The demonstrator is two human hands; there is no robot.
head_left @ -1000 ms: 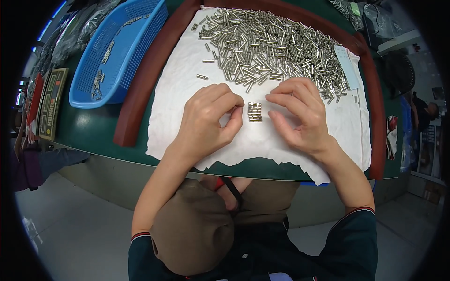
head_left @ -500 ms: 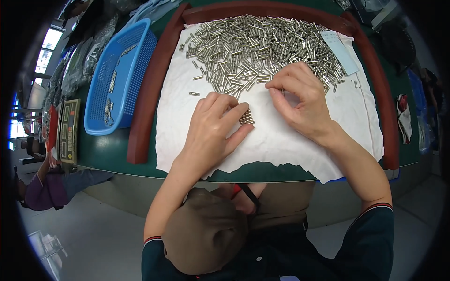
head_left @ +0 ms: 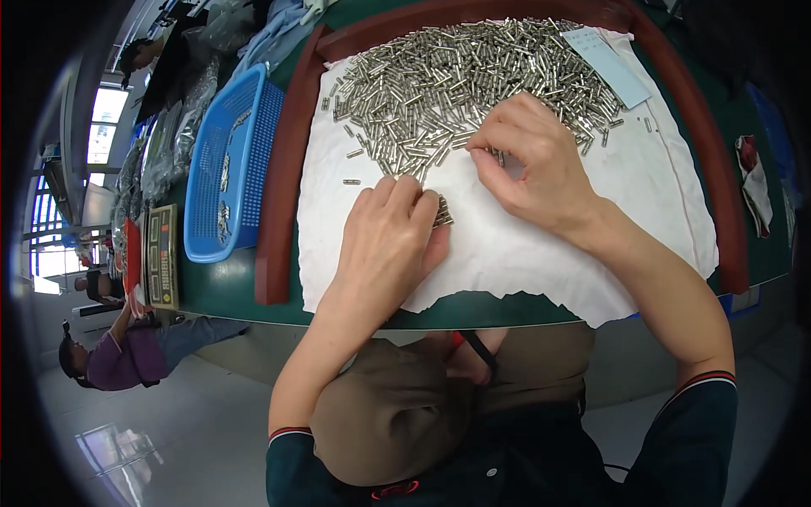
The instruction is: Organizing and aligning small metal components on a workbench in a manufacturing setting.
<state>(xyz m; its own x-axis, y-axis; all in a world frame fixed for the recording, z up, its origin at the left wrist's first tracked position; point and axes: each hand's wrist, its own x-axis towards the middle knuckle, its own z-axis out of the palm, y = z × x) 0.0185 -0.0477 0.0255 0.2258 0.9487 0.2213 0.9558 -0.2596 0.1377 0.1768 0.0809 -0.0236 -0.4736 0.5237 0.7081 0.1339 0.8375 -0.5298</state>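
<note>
A large heap of small silvery metal pins (head_left: 439, 80) spreads over a white cloth. My left hand (head_left: 384, 232) rests on the cloth with its fingers curled round a small, neat row of the same pins (head_left: 443, 211); the thumb lies along the near side and part of the row is hidden. At the heap's near edge, my right hand (head_left: 536, 165) is closed in a pinch, thumb against forefinger. A bit of metal pin (head_left: 500, 158) shows beneath its curled fingers. One loose pin (head_left: 351, 182) lies left of the heap.
A dark red raised frame (head_left: 283, 186) borders the white cloth (head_left: 541, 262) on three sides. Left of it stand a blue basket (head_left: 255, 182) with some metal pieces and a calculator-like device (head_left: 160, 253). A pale paper slip (head_left: 612, 68) touches the heap's right. Another person (head_left: 127, 355) is at far left.
My left fingers have drawn closer together over the row of pins. The right hand stays pinched near the heap's edge. The whole view has shifted slightly.
</note>
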